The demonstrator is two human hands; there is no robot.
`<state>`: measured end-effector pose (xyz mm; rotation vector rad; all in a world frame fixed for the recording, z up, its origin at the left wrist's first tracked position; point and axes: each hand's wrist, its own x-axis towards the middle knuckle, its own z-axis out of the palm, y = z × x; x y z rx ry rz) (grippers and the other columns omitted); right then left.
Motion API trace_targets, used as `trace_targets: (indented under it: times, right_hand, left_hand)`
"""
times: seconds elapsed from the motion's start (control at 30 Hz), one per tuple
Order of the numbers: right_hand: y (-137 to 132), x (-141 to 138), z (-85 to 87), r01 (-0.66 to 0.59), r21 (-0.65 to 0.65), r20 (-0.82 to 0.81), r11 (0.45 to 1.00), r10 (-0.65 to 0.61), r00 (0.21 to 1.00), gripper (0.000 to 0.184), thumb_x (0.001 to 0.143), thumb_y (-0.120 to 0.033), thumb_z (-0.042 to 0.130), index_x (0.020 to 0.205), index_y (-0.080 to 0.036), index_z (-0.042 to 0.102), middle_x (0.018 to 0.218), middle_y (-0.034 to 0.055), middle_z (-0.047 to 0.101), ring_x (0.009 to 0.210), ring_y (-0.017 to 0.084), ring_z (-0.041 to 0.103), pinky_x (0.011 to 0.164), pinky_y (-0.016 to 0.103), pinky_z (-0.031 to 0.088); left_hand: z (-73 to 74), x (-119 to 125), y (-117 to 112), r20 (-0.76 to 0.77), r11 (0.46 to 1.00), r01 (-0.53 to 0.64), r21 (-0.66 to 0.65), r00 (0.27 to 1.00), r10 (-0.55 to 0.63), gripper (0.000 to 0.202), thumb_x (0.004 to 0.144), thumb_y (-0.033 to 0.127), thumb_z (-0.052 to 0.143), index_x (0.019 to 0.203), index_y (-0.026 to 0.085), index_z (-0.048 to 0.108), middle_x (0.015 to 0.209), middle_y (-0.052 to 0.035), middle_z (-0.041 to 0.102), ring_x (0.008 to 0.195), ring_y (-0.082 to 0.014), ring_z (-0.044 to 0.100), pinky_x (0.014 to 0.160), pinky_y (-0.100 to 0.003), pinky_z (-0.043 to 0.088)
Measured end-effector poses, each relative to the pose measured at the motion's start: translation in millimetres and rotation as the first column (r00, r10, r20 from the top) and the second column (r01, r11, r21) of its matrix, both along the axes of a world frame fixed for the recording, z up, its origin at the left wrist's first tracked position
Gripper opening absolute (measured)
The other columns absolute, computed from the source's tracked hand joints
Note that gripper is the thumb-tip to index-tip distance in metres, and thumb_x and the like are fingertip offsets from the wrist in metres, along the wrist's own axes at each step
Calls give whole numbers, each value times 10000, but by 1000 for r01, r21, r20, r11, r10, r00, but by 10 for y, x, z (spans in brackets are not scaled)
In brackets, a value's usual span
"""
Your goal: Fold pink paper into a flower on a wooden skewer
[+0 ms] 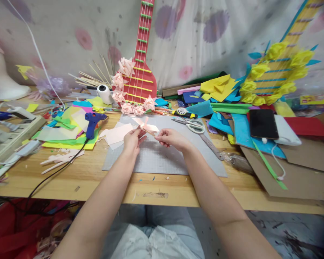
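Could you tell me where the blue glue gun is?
Head view: the blue plastic glue gun lies left of the left hand, on coloured paper sheets.

Behind everything hangs a pale fabric backdrop (194,32), printed with soft purple and pink blossoms and small grey dots, covering the whole back wall. A thin white cable (35,46) runs down across it at the left. The table (162,189) is light wood with a worn, scuffed front edge, flecked with tiny scraps. Beneath it at the right the floor (291,230) is grey and mottled; at the left lies a heap of red material (10,230). The light is even and bright, throwing only faint shadows.
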<state>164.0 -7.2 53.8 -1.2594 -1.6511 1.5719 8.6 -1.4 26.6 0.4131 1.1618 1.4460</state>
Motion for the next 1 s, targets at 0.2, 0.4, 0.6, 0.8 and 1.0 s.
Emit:
trace_targets:
  times: [0.2,0.4,0.6,0.8,1.0]
  right_hand:
    - [9,-47,-42,2,85,78,996,-8,997,292,668,-409,614,608,-179,444,419,-64,465,338,29,321,353,176,219]
    - [18,-66,-104,94,441,320,893,-254,913,378,613,-512,617,744,-179,497,693,9,577,565,109,480,502,232,352]
    - [-65,-207,-77,68,886,160,459,-439,884,232,765,-407,519,865,-198,536,958,70,529,946,177,463,802,319,368]
    - [-39,-256,-147,59,919,114,389,-407,906,154,790,-330,512,786,-195,585,920,60,515,921,166,464,825,319,362]
    - [19,-255,-206,107,909,71,402,-404,912,133,763,-324,552,780,-197,588,917,57,514,920,170,461,837,327,362]
  left_hand:
    - [30,-34,-20,23,998,65,-24,998,-65,150,659,253,636,702,136,553,651,-16,613,587,-85,590,544,-195,462]
    - [1,-50,-35,-213,996,-58,74,974,72,181,613,274,647,624,124,547,620,-32,608,611,-126,607,497,-198,455]
    - [-111,-26,-3,-374,991,-48,123,923,91,240,572,353,655,602,131,569,605,-44,616,603,-158,613,447,-206,444]
    - [-184,-7,14,-505,989,-17,147,859,90,304,572,428,640,614,131,590,579,-42,612,570,-157,598,434,-223,447]
    - [-179,6,7,-538,989,0,150,839,82,318,577,445,635,621,133,594,591,-46,617,562,-155,593,433,-228,448]
